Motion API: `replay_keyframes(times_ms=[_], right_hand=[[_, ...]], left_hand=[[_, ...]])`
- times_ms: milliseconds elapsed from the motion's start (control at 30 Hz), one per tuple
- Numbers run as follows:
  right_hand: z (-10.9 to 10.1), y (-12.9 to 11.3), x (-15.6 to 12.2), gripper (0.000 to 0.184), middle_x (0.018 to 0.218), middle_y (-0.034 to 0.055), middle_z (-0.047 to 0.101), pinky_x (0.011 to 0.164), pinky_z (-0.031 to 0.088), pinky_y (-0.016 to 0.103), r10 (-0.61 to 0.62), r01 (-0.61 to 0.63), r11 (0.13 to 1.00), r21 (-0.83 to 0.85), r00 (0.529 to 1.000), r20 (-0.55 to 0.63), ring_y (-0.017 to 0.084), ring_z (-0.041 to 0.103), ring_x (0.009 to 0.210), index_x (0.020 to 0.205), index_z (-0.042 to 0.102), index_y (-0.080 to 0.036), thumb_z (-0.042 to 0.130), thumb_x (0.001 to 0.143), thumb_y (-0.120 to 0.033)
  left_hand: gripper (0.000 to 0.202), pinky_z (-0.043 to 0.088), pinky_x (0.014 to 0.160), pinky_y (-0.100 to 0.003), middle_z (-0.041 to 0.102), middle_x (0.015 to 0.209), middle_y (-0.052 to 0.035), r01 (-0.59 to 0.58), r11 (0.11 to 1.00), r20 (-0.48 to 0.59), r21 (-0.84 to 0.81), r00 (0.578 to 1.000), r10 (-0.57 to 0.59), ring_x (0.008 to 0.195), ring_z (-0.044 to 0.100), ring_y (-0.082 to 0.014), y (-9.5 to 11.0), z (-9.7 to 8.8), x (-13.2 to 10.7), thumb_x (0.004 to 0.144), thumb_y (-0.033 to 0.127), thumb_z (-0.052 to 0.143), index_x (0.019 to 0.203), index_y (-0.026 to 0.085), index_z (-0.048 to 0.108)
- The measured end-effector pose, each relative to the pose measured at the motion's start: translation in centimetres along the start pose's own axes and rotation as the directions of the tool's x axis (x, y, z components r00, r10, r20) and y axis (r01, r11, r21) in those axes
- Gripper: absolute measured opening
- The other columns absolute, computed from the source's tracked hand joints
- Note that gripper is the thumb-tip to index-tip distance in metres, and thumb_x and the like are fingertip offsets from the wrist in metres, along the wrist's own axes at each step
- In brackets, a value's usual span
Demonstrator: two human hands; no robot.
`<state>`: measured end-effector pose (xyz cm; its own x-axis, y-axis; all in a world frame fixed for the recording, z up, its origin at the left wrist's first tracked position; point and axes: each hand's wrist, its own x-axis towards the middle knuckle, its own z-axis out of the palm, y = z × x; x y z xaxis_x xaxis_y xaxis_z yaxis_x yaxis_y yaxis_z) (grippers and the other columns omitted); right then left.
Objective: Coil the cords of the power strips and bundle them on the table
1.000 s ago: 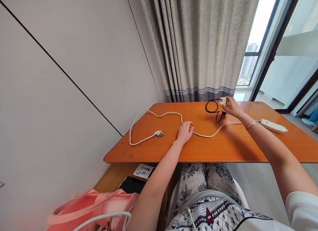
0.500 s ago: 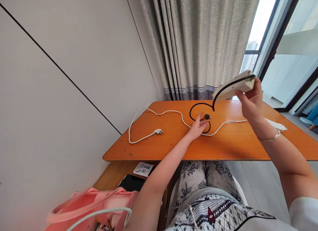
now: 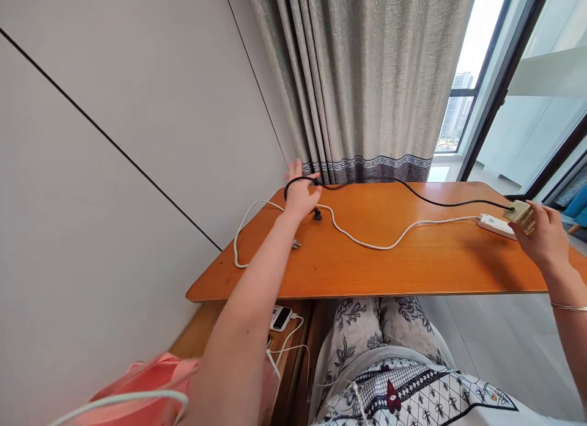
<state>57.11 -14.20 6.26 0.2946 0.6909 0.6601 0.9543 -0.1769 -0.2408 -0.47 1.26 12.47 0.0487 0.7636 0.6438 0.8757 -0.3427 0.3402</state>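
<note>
Landmark: orange table (image 3: 367, 273).

Left hand (image 3: 300, 190): at table's far left corner, fingers curled around plug end of black cord (image 3: 440, 201); black plug (image 3: 317, 215) dangles just below the hand.

Right hand (image 3: 543, 236): at table's right edge, fingers closed on beige power strip (image 3: 520, 212).

Change: half a second ago black cord lay coiled at table middle, strip raised. Now hands spread wide apart, cord drawn out along far edge. Judgement: cord straightened.

White power strip (image 3: 496, 225) and white cord (image 3: 367, 239) lie on table, unheld.
</note>
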Motion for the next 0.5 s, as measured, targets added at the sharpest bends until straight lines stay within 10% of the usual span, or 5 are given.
replay_keyframes(times_ms=[200,367,500], right_hand=[[1.7,5.0,-1.6,0.058,0.133,0.0199,0.056,0.071,0.053,0.052,0.024,0.031,0.978,-0.205,0.965,0.261,0.040,0.060,0.112,0.139,0.048,-0.031,0.050,0.081,-0.036],[3.2,4.5,-1.7,0.052,0.129,0.0201,0.061,0.067,0.053,0.046,-0.052,0.155,0.957,-0.243,0.923,0.382,0.038,0.062,0.109,0.131,0.058,-0.029,0.048,0.081,-0.025],[4.0,3.0,-1.3,0.056,0.131,0.0196,0.061,0.076,0.053,0.044,-0.023,0.179,0.942,-0.284,0.878,0.479,0.037,0.060,0.115,0.136,0.059,-0.023,0.043,0.083,-0.017]], left_hand=[[0.069,0.032,0.117,-0.044,0.038,0.158,-0.0144,0.158,0.986,0.473,-0.061,0.874,-0.111,0.145,0.038,-0.0335,-3.6,-0.8,-1.7,0.070,0.057,0.069,0.126,0.018,0.064],[0.064,0.045,0.107,-0.040,0.067,0.131,-0.0107,0.366,0.918,0.601,-0.153,0.772,-0.207,0.128,0.057,-0.0314,-4.8,-0.7,-3.8,0.060,0.062,0.074,0.108,0.020,0.070],[0.060,0.047,0.106,-0.042,0.072,0.119,-0.0093,0.625,0.696,0.695,-0.354,0.674,-0.252,0.119,0.063,-0.0286,-5.8,-1.0,-5.1,0.060,0.063,0.077,0.104,0.023,0.070]])
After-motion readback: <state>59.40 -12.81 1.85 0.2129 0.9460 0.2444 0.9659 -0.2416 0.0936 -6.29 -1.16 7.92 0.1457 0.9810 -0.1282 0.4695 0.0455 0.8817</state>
